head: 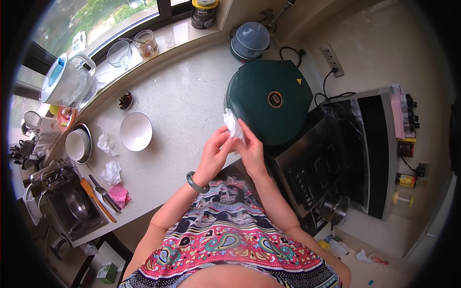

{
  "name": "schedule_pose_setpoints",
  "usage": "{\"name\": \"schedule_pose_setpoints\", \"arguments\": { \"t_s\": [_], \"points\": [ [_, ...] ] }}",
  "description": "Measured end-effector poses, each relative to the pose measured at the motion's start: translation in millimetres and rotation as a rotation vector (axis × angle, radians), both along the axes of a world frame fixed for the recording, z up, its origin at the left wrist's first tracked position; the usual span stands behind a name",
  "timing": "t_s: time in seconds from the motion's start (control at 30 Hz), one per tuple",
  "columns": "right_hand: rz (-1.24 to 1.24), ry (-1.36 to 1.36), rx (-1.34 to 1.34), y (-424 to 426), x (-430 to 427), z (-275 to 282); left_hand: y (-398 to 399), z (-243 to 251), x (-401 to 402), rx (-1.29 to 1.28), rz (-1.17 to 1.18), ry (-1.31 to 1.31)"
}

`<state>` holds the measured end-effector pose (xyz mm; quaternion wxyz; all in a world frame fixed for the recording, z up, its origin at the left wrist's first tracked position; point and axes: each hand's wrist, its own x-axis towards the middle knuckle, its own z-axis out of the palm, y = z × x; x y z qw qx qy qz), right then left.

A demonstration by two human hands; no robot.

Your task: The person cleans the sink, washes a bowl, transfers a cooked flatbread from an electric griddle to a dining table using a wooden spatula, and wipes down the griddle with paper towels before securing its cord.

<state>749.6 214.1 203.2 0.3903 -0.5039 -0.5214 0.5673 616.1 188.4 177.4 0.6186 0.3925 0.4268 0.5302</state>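
Observation:
A crumpled white paper tissue (234, 126) is held in front of me at the counter's front edge. My left hand (215, 147) pinches it from the left with bent fingers, and a dark green bangle (197, 183) circles that wrist. From the other side my right hand (252, 149) grips the same tissue, its thumb near the left fingertips. Just beyond the fingers sits a dark green electric griddle (252, 104) with its lid down. The tissue's upper end overlaps the griddle's edge in view; whether they touch, I cannot tell.
Left on the counter (173, 108) are a white bowl (136, 131), a small glass dish (124, 100), crumpled tissues (111, 172), a pink cloth (119, 195) and utensils beside the sink (74, 207). Glassware (146, 45) lines the windowsill. A range hood (324, 162) and a pot (334, 208) stand right.

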Motion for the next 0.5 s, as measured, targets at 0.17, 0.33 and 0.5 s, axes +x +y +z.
{"name": "schedule_pose_setpoints", "arguments": {
  "t_s": [0.17, 0.33, 0.5],
  "points": [
    [-0.304, 0.359, -0.326, 51, 46, -28, 8, 30, 1, -0.090, -0.052, -0.108],
    [-0.225, -0.722, 0.373, 187, 100, -41, 4, 5, -21, -0.181, 0.168, 0.065],
    [0.307, -0.864, 0.682, 210, 40, -91, -5, -9, -32, -0.298, 0.265, 0.080]
  ]
}}
